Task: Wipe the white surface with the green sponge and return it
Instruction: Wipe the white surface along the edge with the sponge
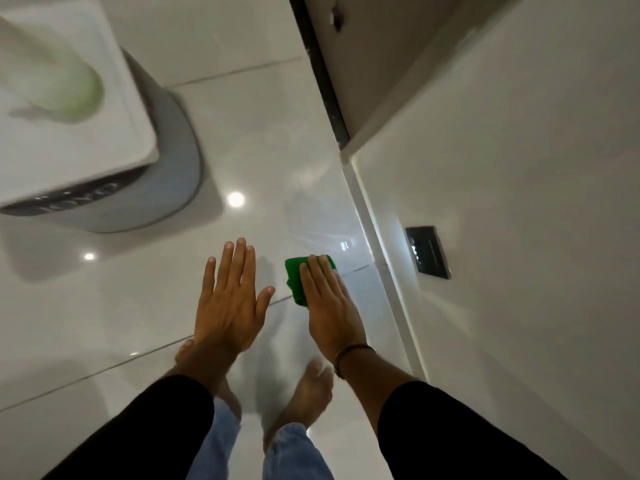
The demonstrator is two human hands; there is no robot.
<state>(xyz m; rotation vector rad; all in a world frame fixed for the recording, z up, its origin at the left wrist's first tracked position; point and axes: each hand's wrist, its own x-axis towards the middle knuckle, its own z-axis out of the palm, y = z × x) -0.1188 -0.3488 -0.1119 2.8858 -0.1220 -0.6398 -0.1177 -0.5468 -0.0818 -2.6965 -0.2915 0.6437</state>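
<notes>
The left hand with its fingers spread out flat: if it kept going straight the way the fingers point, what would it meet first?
Probably nothing close. The left hand points up the picture over bare glossy white surface; the white appliance lies off to its left and the green sponge to its right. Depth is hard to judge here.

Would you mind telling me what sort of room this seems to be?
Probably a home laundry or utility room: glossy white floor tiles, a white appliance that looks like a top-loading washing machine, and bare feet on the floor.
</notes>
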